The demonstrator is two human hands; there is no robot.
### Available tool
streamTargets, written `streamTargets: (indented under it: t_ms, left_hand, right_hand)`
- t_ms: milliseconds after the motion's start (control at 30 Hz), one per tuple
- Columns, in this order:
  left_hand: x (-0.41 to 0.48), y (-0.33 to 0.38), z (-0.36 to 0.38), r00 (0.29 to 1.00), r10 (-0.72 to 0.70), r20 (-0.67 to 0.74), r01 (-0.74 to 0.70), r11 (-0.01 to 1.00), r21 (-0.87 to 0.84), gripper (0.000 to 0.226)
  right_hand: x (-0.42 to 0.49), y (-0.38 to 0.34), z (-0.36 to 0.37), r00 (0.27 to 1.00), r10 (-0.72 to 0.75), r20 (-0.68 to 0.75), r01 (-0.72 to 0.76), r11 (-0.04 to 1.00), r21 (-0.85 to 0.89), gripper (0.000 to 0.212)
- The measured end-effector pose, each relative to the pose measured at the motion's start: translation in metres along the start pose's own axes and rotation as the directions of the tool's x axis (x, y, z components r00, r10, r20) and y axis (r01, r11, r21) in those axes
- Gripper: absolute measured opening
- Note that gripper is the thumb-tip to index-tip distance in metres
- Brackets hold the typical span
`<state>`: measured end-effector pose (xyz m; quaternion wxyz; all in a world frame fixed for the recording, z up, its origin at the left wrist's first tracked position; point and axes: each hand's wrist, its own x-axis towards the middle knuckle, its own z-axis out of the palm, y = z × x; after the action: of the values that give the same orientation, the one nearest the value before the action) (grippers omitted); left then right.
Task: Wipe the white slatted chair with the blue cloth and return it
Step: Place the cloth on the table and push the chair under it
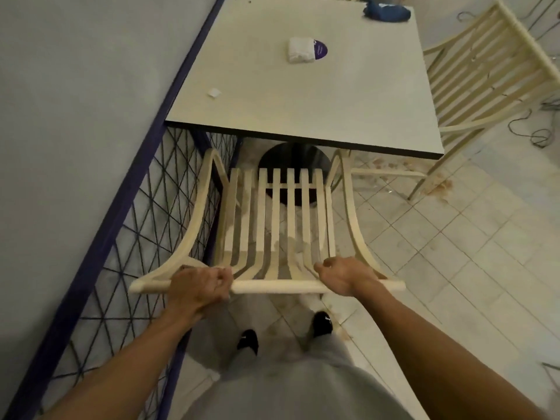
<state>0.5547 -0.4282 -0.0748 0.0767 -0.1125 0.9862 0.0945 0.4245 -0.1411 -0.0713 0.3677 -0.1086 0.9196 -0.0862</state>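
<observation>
The grey wall (pixel 75 116) and its blue-edged lattice (pixel 169 189) run close along the left, while tiled floor (pixel 454 237) lies open to the right. The table (pixel 303 95) shows its dark near edge across the middle. The white slatted chair (pixel 281 213) faces it, front close up to that edge and left armrest just beside the lattice. A second chair (pixel 485 80) stands at the table's right side. The left hand (pixel 197 286) and right hand (pixel 345 277) grip the chair's top rail, fingers curled over it (one hand near each end). The blue cloth (pixel 388 12) lies bunched at the table's far right corner, well apart from the chair. A folded white napkin (pixel 300 50) sits mid-table.
</observation>
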Motion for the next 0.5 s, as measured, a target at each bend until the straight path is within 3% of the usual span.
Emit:
streamTargets:
  t_ms: [100, 267, 500]
  left_hand:
    - [0.002, -0.002, 0.000, 1.000, -0.006, 0.000, 0.006, 0.999, -0.031, 0.070]
    - [0.004, 0.000, -0.001, 0.998, -0.061, -0.017, 0.061, 0.998, -0.027, 0.076]
    - [0.001, -0.007, 0.000, 0.995, 0.022, -0.095, -0.023, 1.000, -0.006, 0.069]
  right_hand:
    - [-0.007, -0.006, 0.000, 0.999, -0.004, 0.049, 0.006, 0.999, -0.053, 0.052]
    - [-0.019, -0.011, -0.001, 1.000, -0.005, -0.026, 0.001, 0.987, -0.158, 0.065]
    - [-0.018, -0.015, 0.006, 0.999, 0.019, 0.046, -0.011, 0.986, -0.168, 0.062]
